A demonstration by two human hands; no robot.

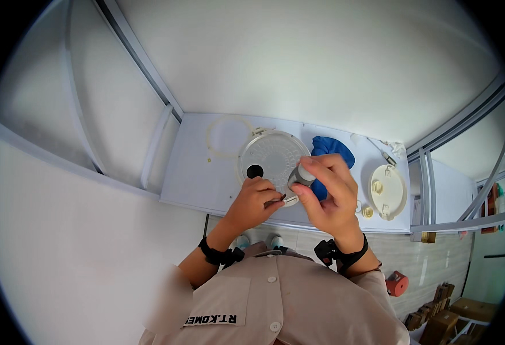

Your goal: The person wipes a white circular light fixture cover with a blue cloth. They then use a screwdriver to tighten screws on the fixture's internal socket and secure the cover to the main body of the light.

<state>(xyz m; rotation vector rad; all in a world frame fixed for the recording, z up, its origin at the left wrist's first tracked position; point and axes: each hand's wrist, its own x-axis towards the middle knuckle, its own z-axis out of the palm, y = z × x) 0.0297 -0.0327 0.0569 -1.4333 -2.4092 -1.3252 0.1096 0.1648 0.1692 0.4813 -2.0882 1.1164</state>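
Note:
A round, pale translucent plastic cover (pixel 275 150) lies on the table in front of me, with a black disc (pixel 255 171) on its left part. My right hand (pixel 336 198) grips a short grey cylinder with a lighter end (pixel 302 177), held tilted above the cover's right side. At the cover's near edge, my left hand (pixel 253 203) is closed, thumb and forefinger pinched together. A small dark bit shows at those fingertips, too small to name. Part of a crumpled blue cloth or bag (pixel 334 152) is hidden behind my right hand.
The white table (pixel 186 167) stands against a pale wall. A thin cream ring (pixel 209 133) lies at its far left. Toward the right are an oval cream cover (pixel 399 195), a small cream fitting (pixel 368 212) and a slim tool with a grey handle (pixel 388 158). Frame posts flank the table.

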